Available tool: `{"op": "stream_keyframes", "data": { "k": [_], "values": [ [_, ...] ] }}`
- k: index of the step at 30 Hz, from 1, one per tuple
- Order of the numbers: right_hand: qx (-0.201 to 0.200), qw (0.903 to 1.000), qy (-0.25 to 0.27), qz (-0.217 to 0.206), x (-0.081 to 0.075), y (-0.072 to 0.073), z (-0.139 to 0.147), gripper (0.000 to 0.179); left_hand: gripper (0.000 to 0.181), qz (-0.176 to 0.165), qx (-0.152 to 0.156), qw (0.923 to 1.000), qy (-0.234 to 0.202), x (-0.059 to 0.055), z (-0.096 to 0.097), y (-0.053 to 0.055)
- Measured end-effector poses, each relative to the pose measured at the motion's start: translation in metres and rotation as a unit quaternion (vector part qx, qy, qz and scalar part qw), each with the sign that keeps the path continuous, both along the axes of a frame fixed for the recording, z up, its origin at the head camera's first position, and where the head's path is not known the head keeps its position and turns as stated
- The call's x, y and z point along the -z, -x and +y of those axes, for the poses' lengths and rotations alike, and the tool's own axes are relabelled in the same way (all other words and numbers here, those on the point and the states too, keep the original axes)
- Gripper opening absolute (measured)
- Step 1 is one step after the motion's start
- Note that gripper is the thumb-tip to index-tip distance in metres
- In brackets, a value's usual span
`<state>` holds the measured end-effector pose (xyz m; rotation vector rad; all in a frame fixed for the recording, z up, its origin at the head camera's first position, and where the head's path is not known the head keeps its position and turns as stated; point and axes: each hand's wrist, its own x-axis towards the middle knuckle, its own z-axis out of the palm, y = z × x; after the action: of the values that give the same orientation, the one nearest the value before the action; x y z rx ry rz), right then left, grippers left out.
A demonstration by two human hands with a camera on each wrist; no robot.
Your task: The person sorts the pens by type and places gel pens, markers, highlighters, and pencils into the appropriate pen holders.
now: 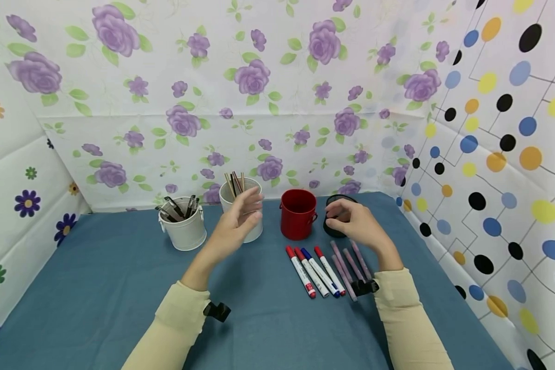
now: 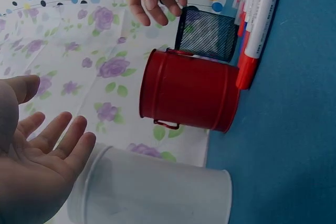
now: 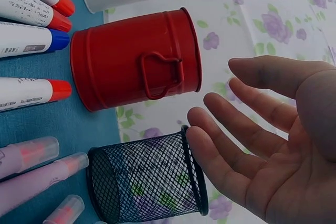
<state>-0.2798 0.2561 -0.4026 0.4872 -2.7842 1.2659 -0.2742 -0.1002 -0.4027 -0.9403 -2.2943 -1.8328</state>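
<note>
My left hand point(image 1: 236, 221), fingers spread and relaxed, hovers in front of a tall white holder point(image 1: 255, 235) with thin sticks in it. In the left wrist view its palm shows bare beside the holder's rim. My right hand point(image 1: 363, 223) holds nothing and hangs over a black mesh pen cup point(image 3: 149, 177), its fingertips right at the rim in the right wrist view. Between the two hands stands a red metal bucket point(image 1: 298, 221) with small side handles, upright; no contents show in it.
Several white markers point(image 1: 300, 271) with red or blue caps lie in a row before the bucket. Beside them are several pale purple pens point(image 1: 343, 267), partly under the right wrist. A white bucket point(image 1: 187, 235) of dark pens stands left. Patterned cloth walls point(image 1: 277, 128) close the back and sides.
</note>
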Motion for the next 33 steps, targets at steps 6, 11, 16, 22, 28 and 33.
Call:
{"op": "stream_keyframes", "data": {
  "k": [6,11,16,22,28,33],
  "values": [
    [-0.008,0.9999,-0.006,-0.006,0.002,0.000,0.000,0.027,0.061,-0.016,0.020,0.9994,0.025,0.014,0.011,0.003],
    [-0.007,0.9999,-0.011,-0.010,0.004,0.002,0.002,0.027,0.060,-0.035,0.022,0.9983,0.042,0.025,0.020,0.008],
    [-0.011,0.9998,-0.005,-0.016,0.003,0.001,0.002,0.029,0.062,-0.049,0.021,0.9966,0.062,0.031,0.029,0.017],
    [-0.017,0.9996,-0.001,-0.022,0.002,0.001,0.001,0.030,0.067,-0.070,0.012,0.9948,0.073,0.039,0.038,0.028],
    [-0.022,0.9995,-0.002,-0.024,0.003,0.002,0.000,0.028,0.071,-0.096,-0.001,0.9927,0.073,0.046,0.048,0.033],
    [-0.022,0.9994,-0.005,-0.027,0.004,0.002,0.001,0.028,0.073,-0.132,-0.008,0.9892,0.064,0.050,0.055,0.039]
  ]
}}
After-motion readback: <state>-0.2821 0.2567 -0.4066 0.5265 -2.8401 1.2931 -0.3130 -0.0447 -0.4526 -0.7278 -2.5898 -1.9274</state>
